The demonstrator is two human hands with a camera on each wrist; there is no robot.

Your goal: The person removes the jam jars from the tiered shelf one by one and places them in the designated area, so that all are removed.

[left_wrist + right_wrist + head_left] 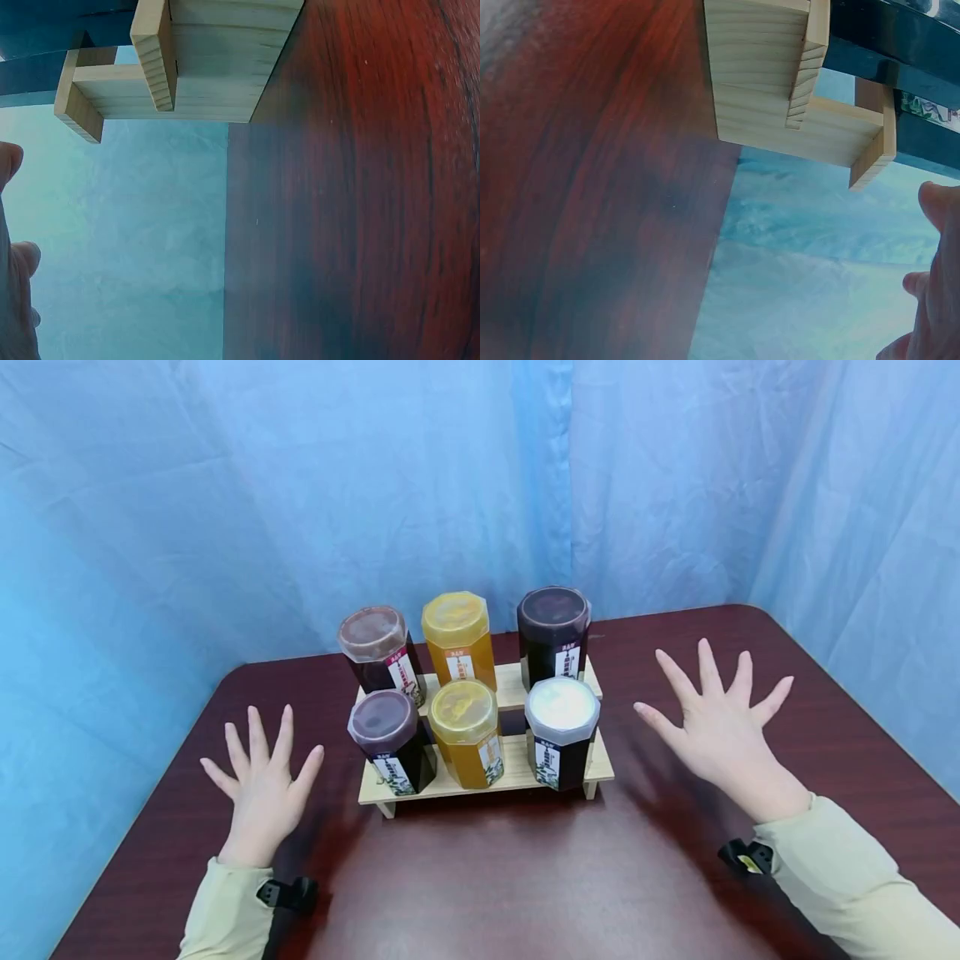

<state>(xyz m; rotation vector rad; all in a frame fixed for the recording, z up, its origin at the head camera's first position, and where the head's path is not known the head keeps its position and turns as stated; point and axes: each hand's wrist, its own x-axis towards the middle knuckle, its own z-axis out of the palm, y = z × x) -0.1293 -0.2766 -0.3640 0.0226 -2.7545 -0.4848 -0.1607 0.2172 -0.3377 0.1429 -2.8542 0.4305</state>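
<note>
A two-step wooden rack (517, 772) stands mid-table, bearing two rows of lidded, faceted jars. Its front step holds a dark jar with a purplish lid (384, 718), a yellow jar (465, 718) and a dark jar with a whitish lid (562, 710). Behind them are a dark jar with a brownish lid (372, 635), another yellow jar (457, 627) and a very dark jar (553, 618). Left of the rack my left hand (264, 797) is held with fingers spread, apart from everything. My right hand (723, 731) is spread likewise on the right side, holding nothing.
The dark red-brown table (480, 877) has rounded far corners. Blue curtains (375, 485) hang behind it and along both sides. A black wrist camera (288, 893) is strapped at the left sleeve, another black camera (746, 857) at the right.
</note>
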